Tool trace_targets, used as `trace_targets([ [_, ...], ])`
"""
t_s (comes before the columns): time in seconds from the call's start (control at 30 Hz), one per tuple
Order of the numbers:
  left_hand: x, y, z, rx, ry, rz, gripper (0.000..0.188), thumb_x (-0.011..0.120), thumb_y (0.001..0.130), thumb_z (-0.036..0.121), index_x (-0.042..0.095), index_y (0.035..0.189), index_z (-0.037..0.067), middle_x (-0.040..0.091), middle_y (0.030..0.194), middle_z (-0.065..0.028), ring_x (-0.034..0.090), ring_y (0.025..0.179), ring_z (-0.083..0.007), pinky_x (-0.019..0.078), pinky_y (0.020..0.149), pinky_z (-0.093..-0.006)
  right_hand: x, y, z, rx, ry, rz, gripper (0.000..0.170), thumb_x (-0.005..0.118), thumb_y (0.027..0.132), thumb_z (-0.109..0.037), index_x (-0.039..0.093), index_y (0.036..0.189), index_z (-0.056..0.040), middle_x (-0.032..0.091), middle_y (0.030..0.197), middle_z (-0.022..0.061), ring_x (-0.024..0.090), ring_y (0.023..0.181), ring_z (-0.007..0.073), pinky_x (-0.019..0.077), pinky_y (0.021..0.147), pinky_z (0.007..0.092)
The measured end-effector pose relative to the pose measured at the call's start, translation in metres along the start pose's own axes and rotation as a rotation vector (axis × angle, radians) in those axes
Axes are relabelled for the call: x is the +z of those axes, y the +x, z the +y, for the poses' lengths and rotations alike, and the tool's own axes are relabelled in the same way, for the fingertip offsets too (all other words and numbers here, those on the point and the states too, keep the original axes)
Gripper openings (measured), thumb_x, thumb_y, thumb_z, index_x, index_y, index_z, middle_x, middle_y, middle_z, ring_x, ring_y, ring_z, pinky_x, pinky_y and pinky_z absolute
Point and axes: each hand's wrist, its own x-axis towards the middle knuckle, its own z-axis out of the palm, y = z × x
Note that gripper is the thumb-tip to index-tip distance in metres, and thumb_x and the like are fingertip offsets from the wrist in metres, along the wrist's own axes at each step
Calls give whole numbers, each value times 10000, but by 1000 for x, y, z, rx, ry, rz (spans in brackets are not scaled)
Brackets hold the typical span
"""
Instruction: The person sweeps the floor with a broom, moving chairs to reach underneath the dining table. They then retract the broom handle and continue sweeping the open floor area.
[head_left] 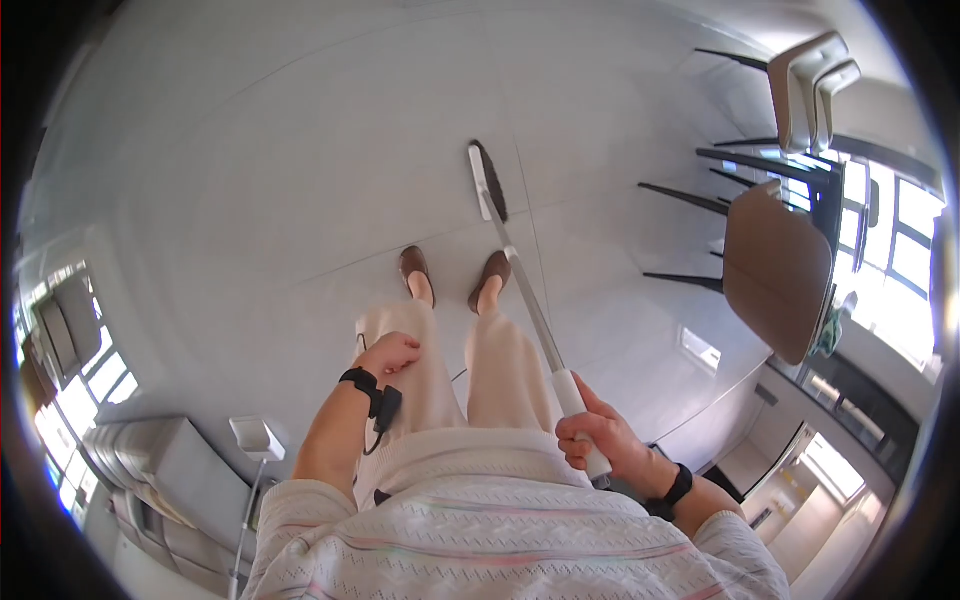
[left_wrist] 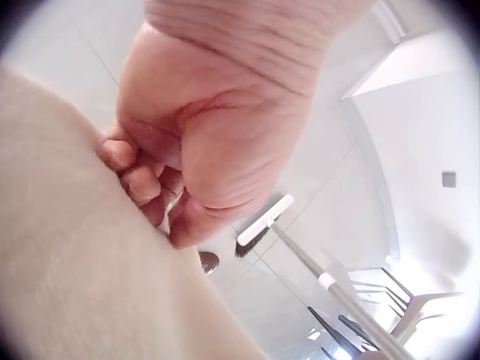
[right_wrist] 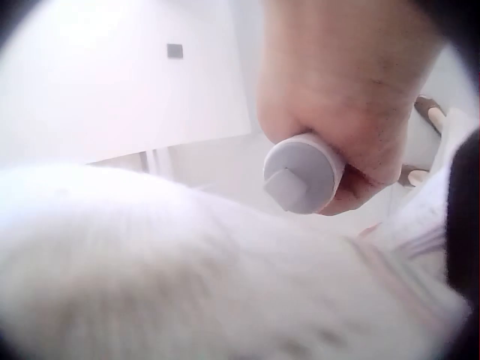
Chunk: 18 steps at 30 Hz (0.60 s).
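A broom with a white head and dark bristles (head_left: 491, 183) stands on the floor ahead of the feet. Its metal pole (head_left: 533, 305) slants back to a white grip (head_left: 570, 396), and my right hand (head_left: 607, 434) holds that grip with fingers curled round it. In the right wrist view the grey end cap (right_wrist: 301, 178) pokes out below the hand. My left hand (head_left: 390, 353) hangs by the left thigh, fingers loosely curled, fingertips right at the cream trousers (left_wrist: 90, 240). From the left wrist view, the broom head (left_wrist: 262, 223) lies beyond the thumb.
Several chairs with dark legs, one with a brown back (head_left: 778, 270), stand on the right. A long-handled dustpan (head_left: 257, 438) stands at the lower left near a grey sofa (head_left: 190, 470). Brown shoes (head_left: 490, 280) are on the pale tiled floor (head_left: 330, 150).
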Motion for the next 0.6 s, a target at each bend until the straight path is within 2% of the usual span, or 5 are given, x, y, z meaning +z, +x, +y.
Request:
trace_targets([
  [0.13,-6,-4,-4,43,-59,7,402,550,733,132,554,1117,14,528,644,-17,418,471,-91,318,406,-257,27,2,-40,-10,-8,-109,761,438,766,45,130,1390,-264,392,638,37,376,454,99,347,390,245],
  [0.3,-7,-4,-11,56,-120,28,411,567,726,133,553,1119,16,529,631,-14,425,472,-86,323,403,-261,42,7,-82,-193,-74,-11,679,439,753,47,270,1363,-198,434,621,53,351,411,78,331,349,238],
  [0.33,-6,-4,-14,61,-127,43,412,573,723,133,554,1119,17,529,628,-14,425,468,-83,322,401,-258,43,10,-88,-186,-89,-12,679,439,753,47,270,1363,-198,434,621,53,351,411,78,331,349,238],
  [0.43,-8,-9,-23,84,-257,-1,403,581,723,126,562,1110,16,534,629,-23,423,459,-82,320,400,-247,56,28,-114,-445,-337,105,704,441,736,20,217,1380,-154,435,563,44,401,407,91,367,346,260],
  [0.6,-6,-5,-32,107,-326,7,411,585,724,116,555,1115,-4,535,628,-30,422,452,-80,318,400,-239,57,154,-206,-596,-750,224,750,470,722,-16,143,1381,-164,435,548,46,431,400,125,375,335,276],
])
